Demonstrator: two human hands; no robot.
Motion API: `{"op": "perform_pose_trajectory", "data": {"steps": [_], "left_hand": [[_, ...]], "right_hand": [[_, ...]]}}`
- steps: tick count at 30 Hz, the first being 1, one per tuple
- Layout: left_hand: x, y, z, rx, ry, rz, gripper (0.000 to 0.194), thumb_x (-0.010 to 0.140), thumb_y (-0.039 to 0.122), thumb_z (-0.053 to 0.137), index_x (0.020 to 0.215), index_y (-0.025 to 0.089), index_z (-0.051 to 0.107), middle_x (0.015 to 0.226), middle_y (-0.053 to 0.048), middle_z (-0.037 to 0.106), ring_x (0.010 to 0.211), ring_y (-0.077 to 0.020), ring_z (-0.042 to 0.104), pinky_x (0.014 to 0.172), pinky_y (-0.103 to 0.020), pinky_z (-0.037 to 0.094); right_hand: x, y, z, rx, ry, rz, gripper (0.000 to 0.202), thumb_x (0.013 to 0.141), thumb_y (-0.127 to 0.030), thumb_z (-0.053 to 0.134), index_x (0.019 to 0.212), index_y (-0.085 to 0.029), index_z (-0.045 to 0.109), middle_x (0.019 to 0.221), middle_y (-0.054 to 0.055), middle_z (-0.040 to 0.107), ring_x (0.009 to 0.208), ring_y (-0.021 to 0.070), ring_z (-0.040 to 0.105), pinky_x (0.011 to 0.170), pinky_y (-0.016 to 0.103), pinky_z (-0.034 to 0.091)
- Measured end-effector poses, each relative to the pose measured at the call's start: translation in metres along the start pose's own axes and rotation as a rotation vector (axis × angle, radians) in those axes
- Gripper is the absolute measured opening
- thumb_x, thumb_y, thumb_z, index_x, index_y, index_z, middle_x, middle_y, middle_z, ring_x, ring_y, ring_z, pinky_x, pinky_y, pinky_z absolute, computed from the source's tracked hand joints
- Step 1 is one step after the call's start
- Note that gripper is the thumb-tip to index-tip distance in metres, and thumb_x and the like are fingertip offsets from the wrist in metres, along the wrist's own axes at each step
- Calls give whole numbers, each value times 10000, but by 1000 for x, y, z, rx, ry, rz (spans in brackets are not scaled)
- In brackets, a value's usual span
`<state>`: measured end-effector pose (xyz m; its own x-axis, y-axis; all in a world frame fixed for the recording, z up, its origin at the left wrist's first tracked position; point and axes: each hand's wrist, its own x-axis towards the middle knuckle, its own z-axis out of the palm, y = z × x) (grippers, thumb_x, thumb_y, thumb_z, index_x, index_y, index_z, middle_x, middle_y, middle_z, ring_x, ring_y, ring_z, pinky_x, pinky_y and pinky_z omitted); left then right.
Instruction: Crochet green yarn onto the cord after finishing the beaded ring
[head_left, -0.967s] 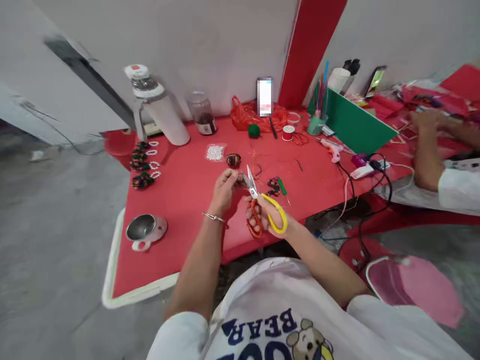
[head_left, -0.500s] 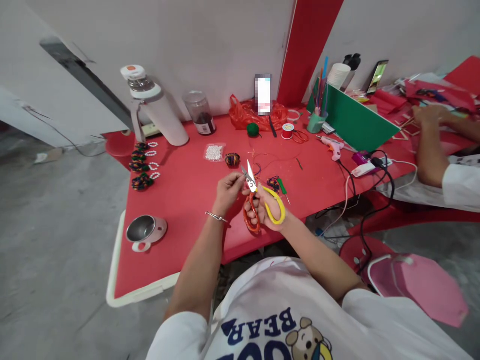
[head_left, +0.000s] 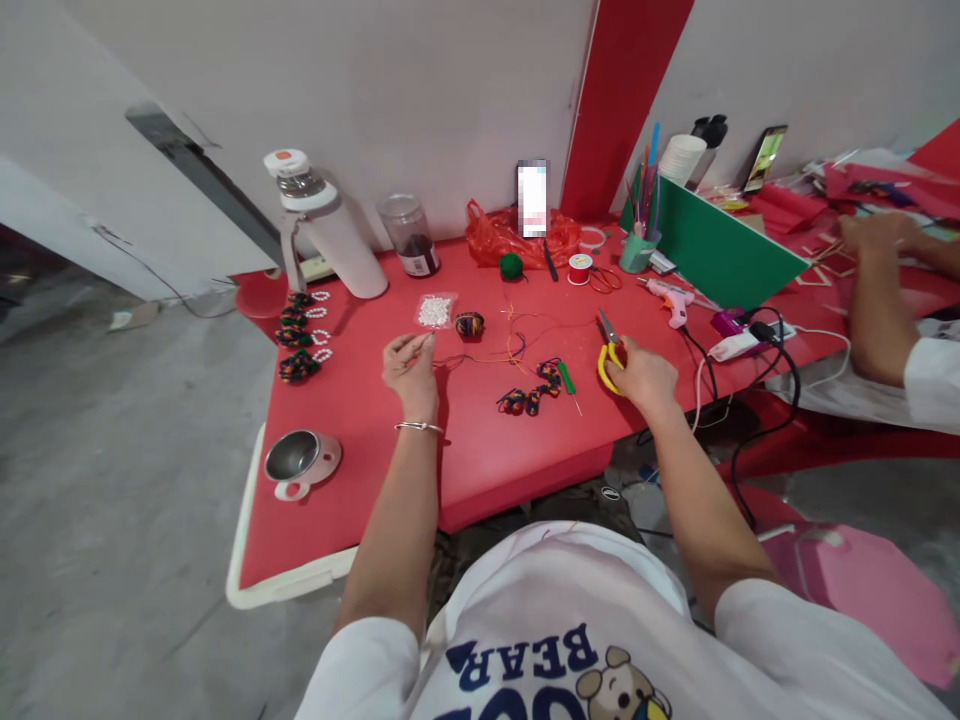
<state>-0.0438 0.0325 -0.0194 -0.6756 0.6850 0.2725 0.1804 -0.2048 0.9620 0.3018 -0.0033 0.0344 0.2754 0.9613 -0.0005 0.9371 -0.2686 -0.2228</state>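
At the right of the middle, my right hand (head_left: 649,378) is closed on the yellow handles of a pair of scissors (head_left: 607,335), whose blades are together and point away from me. My left hand (head_left: 409,368) is over the table left of centre, its fingertips pinched together; what they hold, if anything, is too small to make out. Thin yarn strands (head_left: 480,358) run rightward from beside it. Between my hands lie a strip of multicoloured crochet work (head_left: 531,398) and a green-handled crochet hook (head_left: 567,380). A multicoloured yarn ball (head_left: 469,326) and a bag of white beads (head_left: 435,311) lie beyond my left hand.
Several yarn pieces with bead loops (head_left: 298,365) line the left side near a cup (head_left: 304,462) and a large bottle (head_left: 341,240). At the right are a glue gun (head_left: 671,300), a power strip (head_left: 750,342) with cables, a green board (head_left: 720,245) and a co-worker's arm (head_left: 881,300).
My right hand has carried the scissors from the middle to the right and lowered them, with the blades now closed. My left hand has moved left. The crochet strip is now in full view.
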Motion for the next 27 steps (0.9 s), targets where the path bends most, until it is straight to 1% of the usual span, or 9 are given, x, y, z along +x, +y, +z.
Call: {"op": "perform_pose_trajectory", "data": {"steps": [3, 6, 9, 12, 16, 20, 23, 25, 27], "left_hand": [[10, 2, 7, 5, 37, 18, 100, 769, 226, 783, 846, 168, 807, 796, -23, 680, 769, -146, 637, 774, -288, 543], [22, 12, 20, 169, -121, 13, 173, 875, 287, 682, 884, 162, 802, 695, -20, 665, 679, -171, 625, 669, -299, 514], [30, 22, 38, 624, -391, 152, 275, 970, 341, 579, 909, 179, 793, 874, -98, 731, 883, -241, 699, 766, -329, 519], [31, 25, 59, 920, -594, 215, 360, 940, 452, 645, 1180, 207, 756, 1227, -166, 709, 1093, -318, 691, 857, -386, 530], [41, 19, 91, 980, -676, 284, 301, 914, 302, 629, 1181, 227, 746, 1220, -142, 711, 1174, -311, 653, 947, -390, 514], [68, 24, 118, 865, -635, 336, 375, 838, 243, 713, 1211, 217, 731, 1295, -173, 677, 1143, -356, 644, 934, -451, 503], [69, 40, 118, 813, -568, 422, 532, 713, 231, 855, 1227, 216, 721, 1334, -182, 641, 1189, -399, 605, 927, -462, 486], [47, 55, 106, 728, -494, 486, 324, 799, 229, 791, 1119, 201, 746, 1218, -161, 672, 1118, -352, 624, 900, -426, 479], [11, 68, 86, 654, -613, 531, 111, 919, 290, 689, 924, 201, 756, 915, -100, 693, 879, -263, 637, 803, -375, 464]], "right_hand": [[8, 10, 7, -106, 24, -15, 593, 979, -450, 627, 1514, -205, 552, 1210, 208, 756, 1065, 335, 740, 826, 395, 538], [16, 12, 5, -125, 24, -69, 476, 983, -427, 636, 1387, -178, 666, 1122, 211, 767, 1035, 337, 725, 812, 405, 527], [20, 7, 1, -94, 109, -151, 384, 1008, -372, 587, 1275, -140, 737, 1224, 233, 740, 1127, 364, 675, 873, 442, 522], [13, -7, 4, 5, 186, -266, 412, 1037, -413, 537, 1322, -180, 721, 1336, 170, 721, 1181, 341, 650, 936, 443, 530], [-8, -33, 22, 248, -7, -636, 432, 996, -505, 635, 1324, -237, 719, 1344, 106, 731, 1218, 294, 655, 1016, 404, 518], [-18, -40, 37, 281, -89, -653, 418, 1003, -488, 629, 1313, -224, 726, 1314, 122, 740, 1202, 317, 646, 965, 412, 521], [-16, -31, 40, 375, -49, -588, 383, 1044, -463, 549, 1267, -221, 744, 1256, 127, 759, 1152, 304, 657, 973, 417, 514], [-14, -24, 38, 439, -24, -562, 343, 1061, -408, 508, 1215, -236, 763, 1191, 118, 775, 1113, 288, 668, 971, 413, 514], [-12, -19, 37, 482, -33, -556, 318, 1060, -350, 499, 1175, -245, 776, 1132, 106, 787, 1078, 274, 682, 962, 404, 518]]}}
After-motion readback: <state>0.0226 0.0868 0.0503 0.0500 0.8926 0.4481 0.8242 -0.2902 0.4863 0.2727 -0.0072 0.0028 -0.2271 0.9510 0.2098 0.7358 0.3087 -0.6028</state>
